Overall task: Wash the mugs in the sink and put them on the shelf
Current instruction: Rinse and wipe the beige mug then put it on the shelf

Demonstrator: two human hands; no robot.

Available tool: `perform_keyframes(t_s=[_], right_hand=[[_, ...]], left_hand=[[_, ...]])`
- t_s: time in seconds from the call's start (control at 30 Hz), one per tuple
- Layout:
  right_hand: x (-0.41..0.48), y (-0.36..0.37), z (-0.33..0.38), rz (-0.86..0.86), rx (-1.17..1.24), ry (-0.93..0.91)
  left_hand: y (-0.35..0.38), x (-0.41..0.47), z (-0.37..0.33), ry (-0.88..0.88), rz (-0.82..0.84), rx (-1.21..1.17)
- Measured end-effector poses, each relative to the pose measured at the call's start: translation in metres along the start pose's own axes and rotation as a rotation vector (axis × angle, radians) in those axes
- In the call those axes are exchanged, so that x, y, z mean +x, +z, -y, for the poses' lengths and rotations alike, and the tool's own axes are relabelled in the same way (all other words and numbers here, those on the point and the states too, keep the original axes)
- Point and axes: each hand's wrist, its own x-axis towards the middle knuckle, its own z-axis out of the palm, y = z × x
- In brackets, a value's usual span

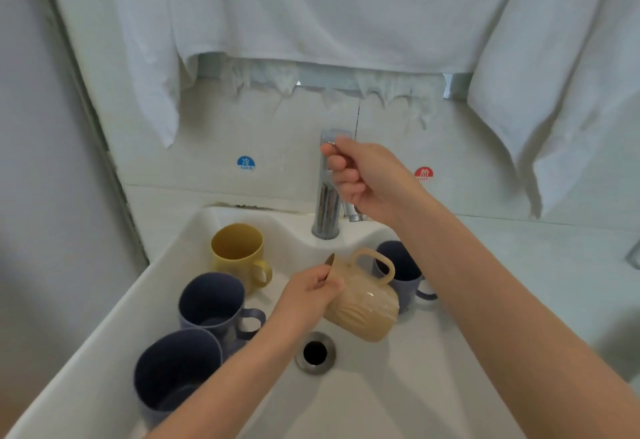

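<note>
In the sink (398,397), three mugs (214,300) line its left side; another mug (398,265) stands right, below the tap (327,196).

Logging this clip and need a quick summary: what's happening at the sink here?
A person stands at a white sink, washing mugs. The left hand holds a beige ribbed mug, tipped on its side below the faucet, while the right hand grips the lever on top of it. No stream of water shows. A yellow mug and three dark blue mugs stand upright in the basin.
</note>
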Motion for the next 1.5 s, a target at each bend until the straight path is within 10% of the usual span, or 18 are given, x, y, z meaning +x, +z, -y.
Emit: perform_keyframes(t_s=[1.5], right_hand=[[0.004, -0.003, 0.013, 0.033, 0.11, 0.004]], left_hand=[[0.003, -0.01, -0.007, -0.113, 0.05, -0.063]])
